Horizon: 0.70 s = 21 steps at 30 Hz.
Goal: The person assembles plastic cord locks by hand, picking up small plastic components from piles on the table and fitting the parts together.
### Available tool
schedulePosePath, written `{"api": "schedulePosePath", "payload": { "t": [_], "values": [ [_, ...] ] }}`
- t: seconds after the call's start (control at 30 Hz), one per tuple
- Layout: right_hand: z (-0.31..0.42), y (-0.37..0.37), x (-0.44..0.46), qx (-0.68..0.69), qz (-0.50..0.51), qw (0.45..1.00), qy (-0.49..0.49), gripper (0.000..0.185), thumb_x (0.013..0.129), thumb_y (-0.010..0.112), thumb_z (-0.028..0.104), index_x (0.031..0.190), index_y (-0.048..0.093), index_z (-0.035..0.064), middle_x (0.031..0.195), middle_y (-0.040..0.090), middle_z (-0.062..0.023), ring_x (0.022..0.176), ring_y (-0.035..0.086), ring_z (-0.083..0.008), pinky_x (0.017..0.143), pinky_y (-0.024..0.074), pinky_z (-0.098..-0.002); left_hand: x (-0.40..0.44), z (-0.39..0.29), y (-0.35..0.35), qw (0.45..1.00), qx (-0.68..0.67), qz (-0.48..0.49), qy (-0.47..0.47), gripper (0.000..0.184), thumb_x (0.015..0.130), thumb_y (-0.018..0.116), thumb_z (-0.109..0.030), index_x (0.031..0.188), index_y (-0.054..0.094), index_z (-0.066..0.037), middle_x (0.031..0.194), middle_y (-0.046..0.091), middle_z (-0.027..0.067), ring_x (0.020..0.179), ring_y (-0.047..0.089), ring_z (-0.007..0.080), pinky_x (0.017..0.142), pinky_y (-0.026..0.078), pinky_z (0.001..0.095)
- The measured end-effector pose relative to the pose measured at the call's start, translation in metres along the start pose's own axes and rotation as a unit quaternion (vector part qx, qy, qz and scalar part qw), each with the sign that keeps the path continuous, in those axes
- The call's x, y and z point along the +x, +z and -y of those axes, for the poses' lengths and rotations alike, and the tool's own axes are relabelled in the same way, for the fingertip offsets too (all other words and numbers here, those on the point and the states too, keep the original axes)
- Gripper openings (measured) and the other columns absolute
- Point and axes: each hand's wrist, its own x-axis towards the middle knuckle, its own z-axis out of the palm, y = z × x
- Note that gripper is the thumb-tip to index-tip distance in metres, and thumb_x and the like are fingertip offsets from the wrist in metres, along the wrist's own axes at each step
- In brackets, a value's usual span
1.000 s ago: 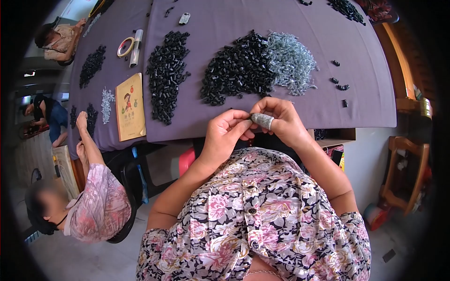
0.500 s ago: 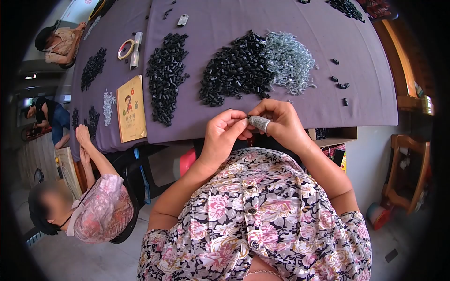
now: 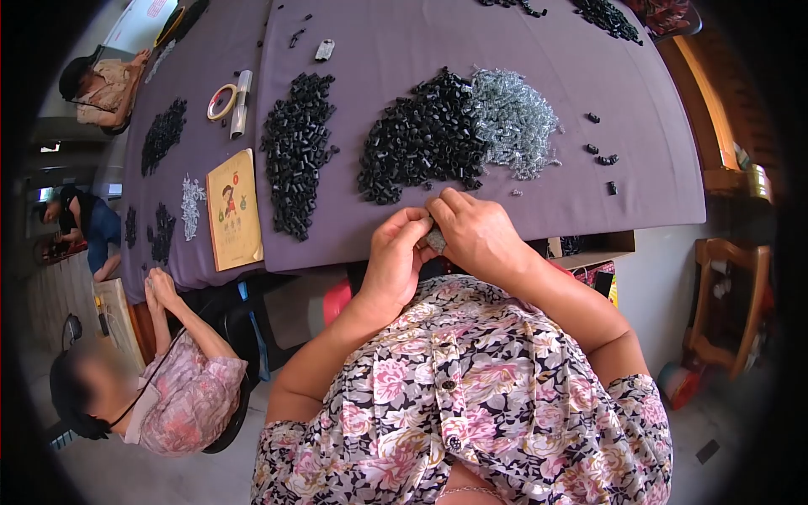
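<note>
Just off the table's front edge, my left hand (image 3: pixel 394 259) and my right hand (image 3: pixel 473 232) meet at the fingertips. Both are closed in a pinch around something too small to make out. A grey wrapping (image 3: pixel 436 241) covers a finger of my right hand, now partly hidden. Beyond my hands lies a heap of black tubular pieces (image 3: pixel 421 139), touching a heap of clear pieces (image 3: pixel 515 122) on its right. Another long pile of black pieces (image 3: pixel 296 156) lies to the left.
A yellow booklet (image 3: pixel 234 210), a tape roll (image 3: pixel 222 102) and a clear roll (image 3: pixel 241 103) lie on the purple-grey tablecloth (image 3: pixel 640 109). Loose black pieces (image 3: pixel 603 158) are at the right. A co-worker (image 3: pixel 189 379) sits at the left; other people are farther back.
My right hand has turned over, its back now facing up and the wrapped finger mostly hidden. The view has shifted slightly. The co-worker's hands at the left have come together lower down.
</note>
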Motion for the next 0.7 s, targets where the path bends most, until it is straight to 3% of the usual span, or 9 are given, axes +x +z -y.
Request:
{"api": "schedulePosePath", "payload": {
  "t": [0.17,0.47,0.63,0.67,0.7],
  "values": [
    [-0.004,-0.001,-0.001,0.0,0.046,0.999,0.005,0.03,0.068,0.071,0.018,0.088,0.054,0.0038,0.083,0.054,-0.008,0.075,0.062,-0.0242,0.06,0.0519,-0.0342,0.004,-0.008,0.0,0.992,0.108,0.049,-0.03,0.022,0.099,0.046,-0.019,0.102,0.062,-0.003,0.093,0.062,0.0013,0.081,0.06,0.0092,0.071,0.055,0.0289],
    [-0.01,0.007,-0.008,0.058,0.041,0.997,0.021,0.039,0.064,0.076,0.023,0.09,0.055,0.0029,0.084,0.055,-0.0095,0.076,0.062,-0.0268,0.062,0.0518,-0.0364,0.004,0.01,0.004,0.976,0.217,0.015,0.029,0.023,0.1,0.041,-0.016,0.099,0.061,-0.004,0.09,0.061,0.0001,0.08,0.06,0.0065,0.07,0.054,0.0263],
    [-0.015,0.009,-0.009,0.097,0.017,0.995,0.012,0.04,0.064,0.076,0.023,0.092,0.056,0.0029,0.084,0.055,-0.0091,0.077,0.062,-0.0267,0.063,0.052,-0.0362,0.001,0.005,0.011,0.962,0.267,0.012,0.051,0.024,0.101,0.041,-0.014,0.103,0.061,-0.001,0.086,0.057,-0.0028,0.075,0.049,0.0024,0.065,0.042,0.02],
    [-0.016,0.01,-0.009,0.1,0.013,0.995,0.01,0.04,0.064,0.076,0.023,0.092,0.056,0.003,0.084,0.055,-0.009,0.078,0.062,-0.0265,0.063,0.052,-0.0361,-0.001,-0.001,0.023,0.97,0.238,-0.019,0.041,0.02,0.098,0.043,-0.01,0.094,0.059,0.001,0.077,0.052,-0.0033,0.071,0.044,0.0042,0.061,0.038,0.0239],
    [-0.016,0.008,-0.011,0.105,0.017,0.994,0.013,0.039,0.063,0.076,0.022,0.092,0.056,0.0032,0.085,0.055,-0.0088,0.079,0.062,-0.0261,0.063,0.0521,-0.0359,-0.003,-0.003,0.03,0.969,0.245,-0.024,0.031,0.02,0.098,0.043,-0.011,0.095,0.059,0.001,0.077,0.052,-0.0039,0.071,0.044,0.0038,0.061,0.038,0.0234]
  ]
}}
